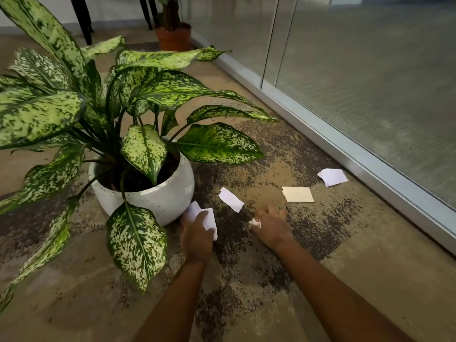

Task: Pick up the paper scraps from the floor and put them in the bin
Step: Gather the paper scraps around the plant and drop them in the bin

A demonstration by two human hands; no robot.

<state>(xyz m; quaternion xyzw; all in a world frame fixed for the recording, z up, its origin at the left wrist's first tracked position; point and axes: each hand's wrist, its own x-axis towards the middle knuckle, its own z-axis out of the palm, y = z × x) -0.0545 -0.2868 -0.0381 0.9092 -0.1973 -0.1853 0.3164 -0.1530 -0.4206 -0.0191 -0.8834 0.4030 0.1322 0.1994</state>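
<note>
- Paper scraps are split between hands and floor: three lie loose on the carpet [370,255], and no bin shows in this view, so the carry could be long and a loosely held piece might drop on the way.
- Potted plant [138,134] stands just beside the left hand [196,239]; its low leaves overhang the arm, and a careless lift could brush them or nudge the white pot [158,196].
- Glass partition [370,82] has a metal base rail that the farthest white scrap [332,176] lies close against; a sweeping reach might push it tight to the rail.
- Cream scrap [298,194] lies flat on the pile, so fingertips may slide over it.
- White strip [231,199] lies between the two hands, easy to overlook.
- Left grip is closed round a white sheet [204,218] that sticks out loosely; adding more could let it slip.
- Right hand [270,224] pinches a small crumpled bit [255,222] at the thumb, other fingers spread toward the floor; opening for the next scrap risks losing it.
</note>
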